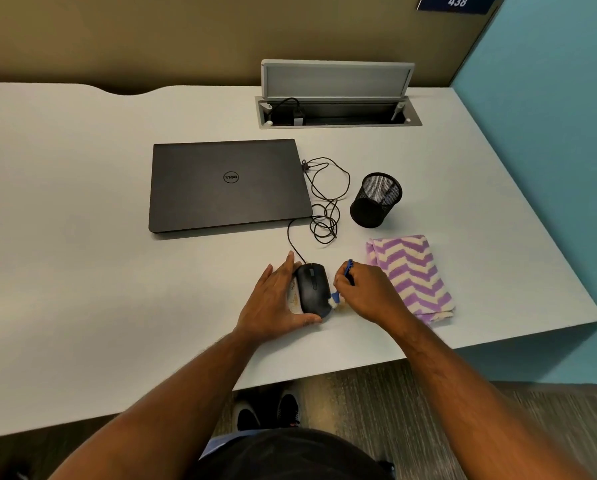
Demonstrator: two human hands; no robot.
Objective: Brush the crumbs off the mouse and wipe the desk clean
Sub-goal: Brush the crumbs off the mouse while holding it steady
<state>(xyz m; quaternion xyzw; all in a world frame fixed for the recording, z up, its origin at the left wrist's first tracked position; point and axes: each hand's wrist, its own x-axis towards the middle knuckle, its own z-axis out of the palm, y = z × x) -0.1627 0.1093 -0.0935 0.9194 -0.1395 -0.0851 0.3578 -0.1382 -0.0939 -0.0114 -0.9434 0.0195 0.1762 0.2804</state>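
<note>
Desk 438: wired mouse under brushing, near front edge of white desk (82,237).

Left hand (273,303) cups black mouse (312,289) from its left side, thumb at the rear; crumbs show beneath the palm edge. Right hand (366,292) clenched round blue brush (342,282), pale bristles touching the mouse's right flank. Closed laptop (227,185), lid marked "DELL". Mesh pen cup (376,199). Purple-and-cream zigzag cloth (415,275), folded, just right of the hand. Sign (456,1) reads "438".

Soft, even light falls from overhead, leaving only faint shadows beside the closed dark grey laptop (229,183) on the pale grey table (82,202). The wide lens bows the table's edges; the frame's bottom blurs.
</note>
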